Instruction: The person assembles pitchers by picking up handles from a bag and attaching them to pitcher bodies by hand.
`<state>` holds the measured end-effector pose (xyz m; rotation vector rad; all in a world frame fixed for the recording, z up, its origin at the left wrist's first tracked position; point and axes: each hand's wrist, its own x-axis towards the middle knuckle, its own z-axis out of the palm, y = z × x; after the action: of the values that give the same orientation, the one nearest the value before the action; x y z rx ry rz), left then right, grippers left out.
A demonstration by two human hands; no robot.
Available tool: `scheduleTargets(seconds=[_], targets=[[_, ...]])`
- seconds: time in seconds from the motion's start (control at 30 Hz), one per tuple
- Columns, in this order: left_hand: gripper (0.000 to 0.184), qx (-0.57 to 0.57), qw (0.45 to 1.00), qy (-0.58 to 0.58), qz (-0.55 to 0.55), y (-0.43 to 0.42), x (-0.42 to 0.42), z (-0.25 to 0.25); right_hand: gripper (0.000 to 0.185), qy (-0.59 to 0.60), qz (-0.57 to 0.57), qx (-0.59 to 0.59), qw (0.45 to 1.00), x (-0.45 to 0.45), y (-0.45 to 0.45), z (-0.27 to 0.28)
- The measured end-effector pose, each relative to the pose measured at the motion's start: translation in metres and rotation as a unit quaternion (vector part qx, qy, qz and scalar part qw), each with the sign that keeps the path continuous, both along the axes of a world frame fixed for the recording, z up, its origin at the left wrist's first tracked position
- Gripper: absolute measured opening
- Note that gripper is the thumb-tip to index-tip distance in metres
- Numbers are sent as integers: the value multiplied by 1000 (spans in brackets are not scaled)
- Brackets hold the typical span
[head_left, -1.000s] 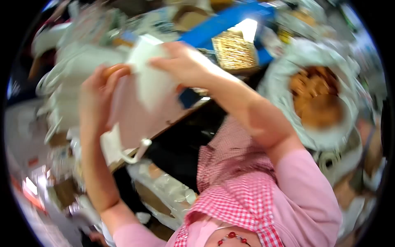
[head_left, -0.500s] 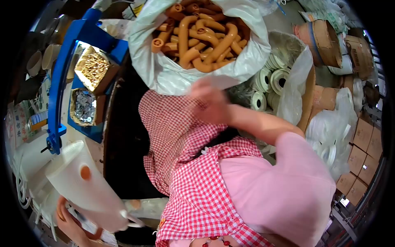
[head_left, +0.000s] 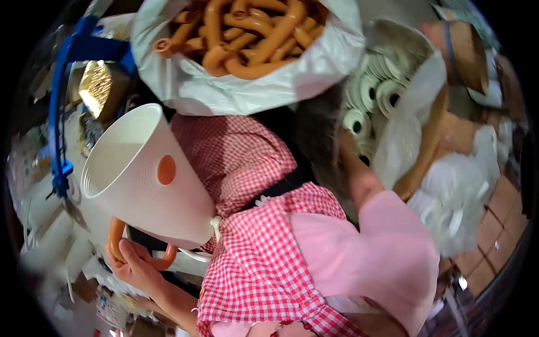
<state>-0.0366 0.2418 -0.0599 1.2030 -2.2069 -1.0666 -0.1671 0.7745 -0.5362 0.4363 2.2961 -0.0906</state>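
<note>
White plastic jug [head_left: 182,210] with curved orange handle [head_left: 116,236], seen from the wearer's head camera. The jug is tilted in front of the body, at the left side of the lap; its wide mouth faces the upper left and its narrower base lies just beside the red-and-white checked apron [head_left: 252,241]. Whether base and cloth touch cannot be told. An orange round spot [head_left: 166,169] marks the wall below the rim, and a white stub [head_left: 215,226] projects near the base.

The left hand [head_left: 136,272] is closed around the handle, thumb and fingers wrapped on its bar. The right hand [head_left: 345,147] is lowered at the near edge of a group of white flanged discs [head_left: 388,96] with dark central holes; it is largely hidden, so its opening and any hold cannot be told.

Beyond the lap, a white plastic bag [head_left: 224,98] stands open, filled with loose orange handles [head_left: 275,33]. The discs lie beside it, in a carton [head_left: 429,160] lined with clear plastic. At upper left, a blue frame [head_left: 59,101] stands near an open box of small gold-coloured parts [head_left: 95,90]. Brown boxes [head_left: 483,272] occupy the right margin.
</note>
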Motion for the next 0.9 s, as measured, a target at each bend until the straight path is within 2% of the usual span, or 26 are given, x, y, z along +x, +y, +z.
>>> scheduleTargets(seconds=[0.03,0.07,0.1,0.13,0.17,0.2,0.23,0.27,0.3,0.33,0.37,0.4,0.43,0.47,0.5,0.53,0.57,0.6,0.63,0.67,0.7,0.73,0.77,0.8,0.87,0.9], targets=[[28,0,1000,12,22,2,-5,-1,82,-5,37,49,998,-6,-3,-3],[28,-8,999,17,48,3,-5,1,77,-66,175,69,980,-12,12,-6],[28,26,999,5,24,-2,3,2,80,-92,59,-106,988,-31,16,26],[31,55,998,0,8,-8,15,3,57,-86,118,-93,985,-33,3,67],[30,39,999,4,-12,-8,19,3,61,-8,258,-102,961,-26,20,39],[31,29,999,9,-36,-3,17,-2,67,258,346,-295,852,-13,70,-22],[31,60,997,38,-27,-2,17,-7,71,174,300,-318,882,-28,28,41],[31,81,995,54,-20,2,22,-6,71,16,184,-227,956,-57,-22,112],[31,101,992,70,-13,5,26,-6,75,1,252,-280,926,-82,-37,168],[31,138,989,48,-6,6,29,-2,85,-92,191,-256,943,-110,-23,180],[30,178,984,29,-3,5,31,-1,83,-196,224,-174,939,-147,-44,243],[30,184,982,43,-5,4,33,1,81,-166,292,-192,922,-176,-38,275],[30,183,982,45,-12,3,36,2,76,-138,300,-225,917,-196,-64,330],[30,182,982,45,-17,2,38,3,77,-111,317,-240,911,-203,-124,401],[30,141,987,63,-35,2,42,-2,77,-44,301,-312,900,-203,-167,449],[30,146,986,74,-35,4,46,-3,79,79,281,-393,872,-197,-198,473],[30,126,988,67,-55,5,51,-2,81,111,274,-494,818,-189,-246,501],[29,105,990,60,-75,6,54,-4,90,171,250,-573,761,-180,-278,506],[29,108,989,72,-72,6,56,-5,98,211,300,-614,699,-180,-305,501],[30,87,990,70,-90,6,59,-6,102,257,298,-675,625,-168,-340,486],[32,64,990,69,-104,6,62,-7,95,317,379,-680,542,-162,-376,475],[34,70,990,73,-93,7,64,-5,85,290,472,-669,495,-154,-406,469],[37,77,991,78,-82,8,66,-4,75,261,536,-645,478,-137,-428,479],[39,83,991,82,-72,9,69,-2,72,245,537,-663,461,-137,-439,474],[40,25,991,99,-81,7,77,-8,72,240,558,-649,458,-142,-439,478],[41,40,990,118,-60,9,76,-3,73,218,549,-651,476,-140,-438,481]])
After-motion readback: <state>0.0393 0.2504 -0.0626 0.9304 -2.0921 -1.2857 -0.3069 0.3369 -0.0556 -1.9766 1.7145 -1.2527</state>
